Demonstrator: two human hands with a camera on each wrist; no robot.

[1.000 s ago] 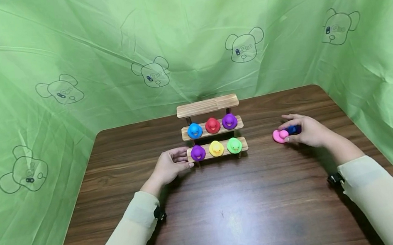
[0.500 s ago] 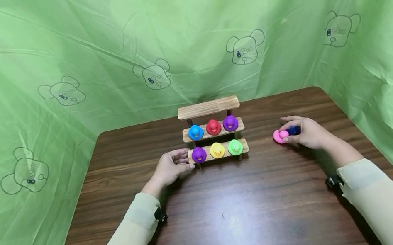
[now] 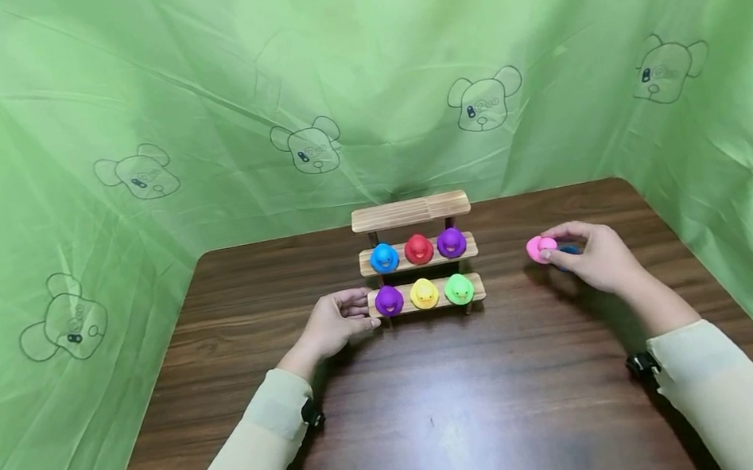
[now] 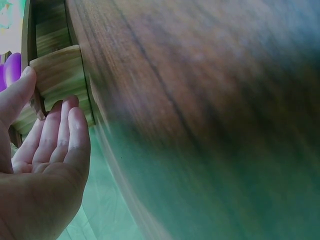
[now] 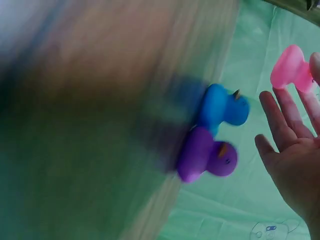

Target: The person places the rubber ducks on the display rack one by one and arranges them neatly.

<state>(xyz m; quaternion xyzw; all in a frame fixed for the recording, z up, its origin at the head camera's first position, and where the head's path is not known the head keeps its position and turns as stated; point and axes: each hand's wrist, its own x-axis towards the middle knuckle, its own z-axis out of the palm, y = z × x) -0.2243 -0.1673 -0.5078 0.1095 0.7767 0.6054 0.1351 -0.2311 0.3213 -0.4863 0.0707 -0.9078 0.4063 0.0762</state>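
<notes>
Pink and smooth, a toy duck (image 3: pixel 541 248) is right of centre in the head view, held clear of the desk (image 3: pixel 442 394); the right hand's (image 3: pixel 596 256) grip is a narrow pinch, thumb and fingertips on it. At the centre of the right wrist view I see a blue duck (image 5: pixel 214 107) beside a purple duck (image 5: pixel 196 155). Left of centre in the head view, the left hand (image 3: pixel 334 321) is at the left end of a wooden rack (image 3: pixel 409 213), its grip loose, fingers nearly straight; how firmly it touches, I can't tell. Three ducks (image 3: pixel 418 249) line the middle board, three more (image 3: pixel 424 293) the bottom one.
</notes>
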